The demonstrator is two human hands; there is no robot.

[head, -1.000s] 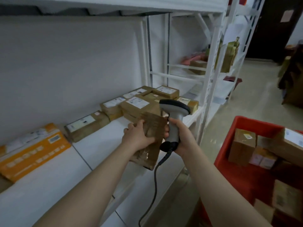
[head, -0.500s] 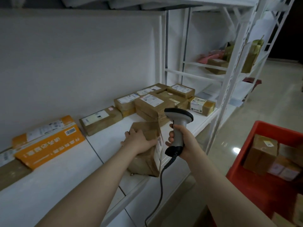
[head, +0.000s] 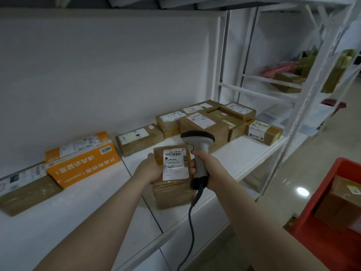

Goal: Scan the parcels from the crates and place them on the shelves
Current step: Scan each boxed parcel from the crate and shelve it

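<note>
Red crate (head: 320, 192), right of both hands, holds brown boxes (head: 340, 204). Left hand (head: 150, 169) grips a labelled parcel (head: 173, 180) by its side; right hand (head: 212, 170) curls round the scanner (head: 197, 141) handle.

left hand (head: 150, 170): bare, unadorned
right hand (head: 213, 173): bare, unadorned
left forearm (head: 109, 212): bare, slim, meets frame edge at 7 o'clock
right forearm (head: 254, 214): bare, slim, meets frame edge at 5 o'clock

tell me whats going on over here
A person is shelving parcels. The left hand grips a brown parcel, label facing up, at the front of the white shelf. The right hand grips a corded scanner beside it. At least one more box sits in the red crate.
</note>
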